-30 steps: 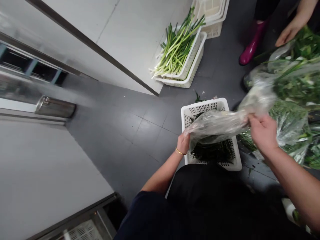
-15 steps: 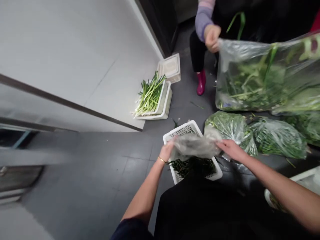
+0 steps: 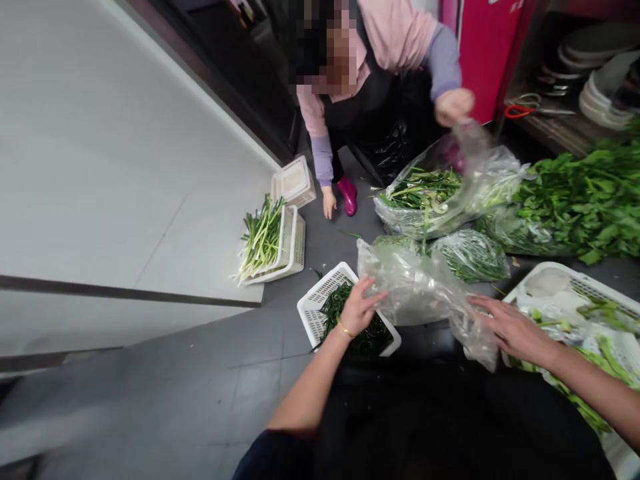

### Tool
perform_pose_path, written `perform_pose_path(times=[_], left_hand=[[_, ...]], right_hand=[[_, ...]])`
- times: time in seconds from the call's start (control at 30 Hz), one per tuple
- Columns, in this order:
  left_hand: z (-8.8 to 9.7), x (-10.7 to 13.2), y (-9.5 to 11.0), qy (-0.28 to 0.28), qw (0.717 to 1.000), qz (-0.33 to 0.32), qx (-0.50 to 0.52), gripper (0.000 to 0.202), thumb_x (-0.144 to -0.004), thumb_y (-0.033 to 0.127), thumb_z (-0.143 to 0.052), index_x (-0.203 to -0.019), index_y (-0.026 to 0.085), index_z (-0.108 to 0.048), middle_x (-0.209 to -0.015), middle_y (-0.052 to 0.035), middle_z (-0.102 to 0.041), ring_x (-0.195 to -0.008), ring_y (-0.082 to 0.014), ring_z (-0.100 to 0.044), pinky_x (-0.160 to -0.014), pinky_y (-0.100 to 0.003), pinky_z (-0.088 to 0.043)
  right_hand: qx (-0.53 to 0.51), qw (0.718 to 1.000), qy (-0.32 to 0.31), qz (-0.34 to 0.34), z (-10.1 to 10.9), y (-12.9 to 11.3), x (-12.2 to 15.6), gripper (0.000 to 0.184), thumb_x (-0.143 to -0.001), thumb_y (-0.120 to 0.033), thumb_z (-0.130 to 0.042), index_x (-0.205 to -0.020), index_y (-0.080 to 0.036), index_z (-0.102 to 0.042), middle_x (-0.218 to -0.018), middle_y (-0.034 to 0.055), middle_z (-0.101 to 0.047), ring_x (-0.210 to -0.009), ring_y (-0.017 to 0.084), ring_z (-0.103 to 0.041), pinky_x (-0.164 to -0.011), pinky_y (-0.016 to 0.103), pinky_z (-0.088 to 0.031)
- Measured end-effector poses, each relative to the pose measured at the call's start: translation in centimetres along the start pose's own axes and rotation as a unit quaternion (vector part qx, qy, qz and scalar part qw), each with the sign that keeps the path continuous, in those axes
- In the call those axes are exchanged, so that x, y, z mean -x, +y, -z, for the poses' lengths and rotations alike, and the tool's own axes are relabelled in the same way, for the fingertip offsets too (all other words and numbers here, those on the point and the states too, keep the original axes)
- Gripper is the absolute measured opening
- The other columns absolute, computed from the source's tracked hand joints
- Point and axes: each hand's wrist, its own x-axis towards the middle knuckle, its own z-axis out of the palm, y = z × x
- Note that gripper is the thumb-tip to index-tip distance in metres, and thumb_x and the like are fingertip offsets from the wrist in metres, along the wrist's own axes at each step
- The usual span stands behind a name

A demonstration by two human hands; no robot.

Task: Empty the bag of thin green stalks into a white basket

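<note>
A crumpled clear plastic bag (image 3: 417,290) hangs between my two hands, over the right side of a white slotted basket (image 3: 311,308). My left hand (image 3: 357,312), with a gold bangle at the wrist, has its fingers apart at the bag's left side. At the other end, my right hand (image 3: 513,328) has long, nearly straight fingers against the plastic, with the bag pinched at them. Dark green cut leaves (image 3: 337,305) lie in the basket, partly behind my left hand and forearm.
A co-worker (image 3: 383,93) bends over an open bag of greens (image 3: 425,190), one hand lifting its plastic. Spring onions (image 3: 263,237) fill a basket by the wall. A bagged bundle (image 3: 470,257), leafy greens (image 3: 590,200) and another white basket (image 3: 555,270) are at right.
The plastic bag has moved right off the basket and spread out. My left fingers have opened. The co-worker has set the large bag down and reaches one hand toward the floor. The view has shifted right.
</note>
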Motion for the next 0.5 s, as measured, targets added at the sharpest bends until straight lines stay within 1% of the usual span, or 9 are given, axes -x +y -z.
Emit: perform_pose_path(times=[0.07, 0.1, 0.13, 0.17, 0.23, 0.3, 0.37, 0.43, 0.5], left_hand=[[-4.2, -0.2, -0.9, -0.191, 0.981, 0.018, -0.035, 0.04, -0.062, 0.025, -0.07, -0.102, 0.027, -0.068, -0.135, -0.0092, -0.045, -0.133, -0.0326, -0.027, -0.108, -0.05, -0.021], [-5.8, -0.3, -1.3, -0.267, 0.961, 0.047, -0.057, 0.044, -0.056, 0.025, -0.074, -0.099, 0.027, -0.069, -0.131, -0.009, -0.05, -0.13, -0.0333, -0.033, -0.107, -0.049, -0.024], [-7.2, -0.3, -1.5, -0.322, 0.939, 0.085, -0.082, 0.044, -0.053, 0.026, -0.076, -0.097, 0.027, -0.07, -0.124, -0.0083, -0.055, -0.124, -0.0323, -0.041, -0.105, -0.046, -0.03], [-8.3, -0.5, -1.7, -0.352, 0.921, 0.126, -0.108, 0.043, -0.054, 0.029, -0.076, -0.096, 0.027, -0.069, -0.118, -0.0075, -0.059, -0.117, -0.0303, -0.048, -0.101, -0.042, -0.036], [-9.8, -1.3, -1.5, -0.346, 0.906, 0.19, -0.154, 0.041, -0.068, 0.037, -0.065, -0.108, 0.026, -0.064, -0.113, -0.0076, -0.06, -0.109, -0.0256, -0.055, -0.095, -0.036, -0.041], [-10.9, -2.9, -1.2, -0.265, 0.923, 0.215, -0.179, 0.048, -0.081, 0.039, -0.05, -0.126, 0.022, -0.051, -0.123, -0.0099, -0.054, -0.113, -0.0233, -0.052, -0.096, -0.033, -0.04], [-12.2, -5.1, -0.9, -0.188, 0.94, 0.221, -0.18, 0.06, -0.083, 0.042, -0.046, -0.138, 0.02, -0.034, -0.137, -0.0116, -0.04, -0.122, -0.0221, -0.044, -0.099, -0.031, -0.036], [-13.6, -7.1, -0.9, -0.17, 0.938, 0.246, -0.173, 0.072, -0.079, 0.046, -0.052, -0.141, 0.019, -0.027, -0.144, -0.0122, -0.031, -0.124, -0.0224, -0.043, -0.098, -0.03, -0.036], [-15.0, -8.4, -0.9, -0.219, 0.918, 0.281, -0.174, 0.071, -0.076, 0.047, -0.056, -0.138, 0.02, -0.034, -0.14, -0.013, -0.039, -0.12, -0.0234, -0.048, -0.094, -0.03, -0.038]], right_hand=[[0.048, 0.996, -0.055, -0.054, -1.8, 3.7, 2.9, 0.046, -0.073, -0.022, -0.05, -0.118, -0.025, -0.06, -0.135, 0.0108, -0.046, -0.108, 0.029, -0.055, -0.09, 0.043, -0.045], [0.059, 0.991, -0.083, -0.088, -2.5, 5.5, 4.1, 0.048, -0.072, -0.023, -0.052, -0.119, -0.024, -0.06, -0.133, 0.0121, -0.048, -0.103, 0.029, -0.058, -0.086, 0.041, -0.047], [0.065, 0.986, -0.105, -0.111, -3.0, 7.0, 5.0, 0.048, -0.072, -0.025, -0.052, -0.12, -0.024, -0.059, -0.129, 0.0124, -0.05, -0.1, 0.028, -0.06, -0.084, 0.039, -0.049], [0.067, 0.984, -0.111, -0.124, -3.2, 8.3, 5.7, 0.047, -0.075, -0.028, -0.051, -0.121, -0.024, -0.058, -0.126, 0.012, -0.053, -0.099, 0.027, -0.061, -0.083, 0.038, -0.049], [0.078, 0.984, -0.073, -0.141, -2.9, 9.8, 5.7, 0.048, -0.081, -0.036, -0.044, -0.128, -0.024, -0.052, -0.122, 0.0117, -0.055, -0.097, 0.026, -0.061, -0.083, 0.037, -0.049], [0.106, 0.982, 0.012, -0.155, -2.0, 10.1, 3.9, 0.053, -0.086, -0.041, -0.038, -0.136, -0.022, -0.042, -0.126, 0.0129, -0.052, -0.097, 0.025, -0.061, -0.082, 0.038, -0.05], [0.138, 0.978, 0.074, -0.139, -1.2, 9.5, 0.6, 0.057, -0.087, -0.039, -0.036, -0.141, -0.019, -0.031, -0.136, 0.0129, -0.042, -0.11, 0.026, -0.054, -0.085, 0.037, -0.049], [0.16, 0.983, 0.041, -0.076, -0.9, 8.6, -3.4, 0.059, -0.087, -0.032, -0.038, -0.143, -0.019, -0.025, -0.144, 0.0109, -0.031, -0.122, 0.026, -0.043, -0.092, 0.035, -0.045], [0.188, 0.978, -0.045, -0.077, -1.0, 8.1, -7.1, 0.062, -0.085, -0.027, -0.044, -0.143, -0.022, -0.024, -0.148, 0.0108, -0.025, -0.118, 0.027, -0.048, -0.088, 0.037, -0.046]])
